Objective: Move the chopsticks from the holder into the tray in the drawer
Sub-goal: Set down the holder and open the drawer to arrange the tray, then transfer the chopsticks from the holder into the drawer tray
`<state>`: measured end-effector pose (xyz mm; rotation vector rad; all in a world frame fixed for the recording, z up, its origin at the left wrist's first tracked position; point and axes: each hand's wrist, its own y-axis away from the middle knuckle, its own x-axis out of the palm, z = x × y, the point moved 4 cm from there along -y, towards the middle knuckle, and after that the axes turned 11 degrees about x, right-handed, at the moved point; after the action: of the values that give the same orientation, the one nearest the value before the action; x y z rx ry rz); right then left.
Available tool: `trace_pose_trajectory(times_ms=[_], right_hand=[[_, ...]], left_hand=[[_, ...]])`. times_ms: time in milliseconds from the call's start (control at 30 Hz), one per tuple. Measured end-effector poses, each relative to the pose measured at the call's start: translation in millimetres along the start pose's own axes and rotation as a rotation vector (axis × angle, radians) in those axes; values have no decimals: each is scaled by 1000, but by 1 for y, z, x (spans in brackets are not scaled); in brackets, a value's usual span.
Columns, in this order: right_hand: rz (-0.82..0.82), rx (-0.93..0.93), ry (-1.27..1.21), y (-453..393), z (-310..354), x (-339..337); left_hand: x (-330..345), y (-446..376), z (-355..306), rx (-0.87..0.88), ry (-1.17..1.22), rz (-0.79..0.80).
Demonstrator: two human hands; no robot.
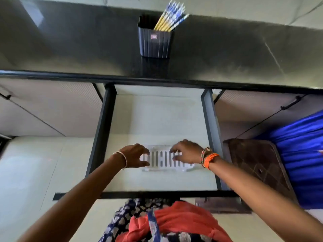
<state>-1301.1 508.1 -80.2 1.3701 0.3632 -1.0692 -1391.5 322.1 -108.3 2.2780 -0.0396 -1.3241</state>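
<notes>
Several chopsticks (172, 16) with yellow shafts and blue-and-white tops lean to the right in a dark ribbed holder (154, 43) on the black countertop. Below it the drawer (208, 116) stands pulled open. A white slotted tray (161, 158) lies on the drawer floor near the front. My left hand (135, 155) grips the tray's left end with curled fingers. My right hand (187, 153) holds its right end, fingers curled over the slots. The frame is blurred around the hands.
The black countertop (70, 49) runs across the top, its front edge overhanging the drawer. Closed cabinet fronts (52, 110) flank the drawer. A brown patterned mat (258, 165) and blue cloth (300, 154) lie on the floor at the right.
</notes>
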Motion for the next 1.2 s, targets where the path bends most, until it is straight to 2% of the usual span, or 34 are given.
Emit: trace_pose_trajectory(times_ms=[100,200,267,333,467,600,867,1000,1100,1200], right_hand=[[-406,-109,-276,-10,8,-113],[-824,-150,-496,-20,8,-229],[-1004,-121,-563,-34,2,-292],[-1076,-52,-643,-58,-8,-340],[-990,64,-761,-121,-20,-393],[-898,70,-837,-167,-18,-412],[-856,189,-899,-201,-18,-428],[-788,269,-1024,-201,-21,-432],[-679,249,-1092,-193,-21,-430],[-585,212,-1107,-183,-20,-423]], left_hand=[[-92,-14,11,50,91,-342],[-194,-36,30,13,91,-665],[-254,-55,44,-56,92,-832],[-301,-78,58,-102,52,-899],[-344,-121,83,-146,-74,-854],[-346,-151,99,-156,-194,-790],[-338,-162,110,-133,-164,-772],[-342,-158,102,-134,-237,-867],[-345,-153,96,-197,-177,-940],[-342,-147,89,-244,-136,-947]])
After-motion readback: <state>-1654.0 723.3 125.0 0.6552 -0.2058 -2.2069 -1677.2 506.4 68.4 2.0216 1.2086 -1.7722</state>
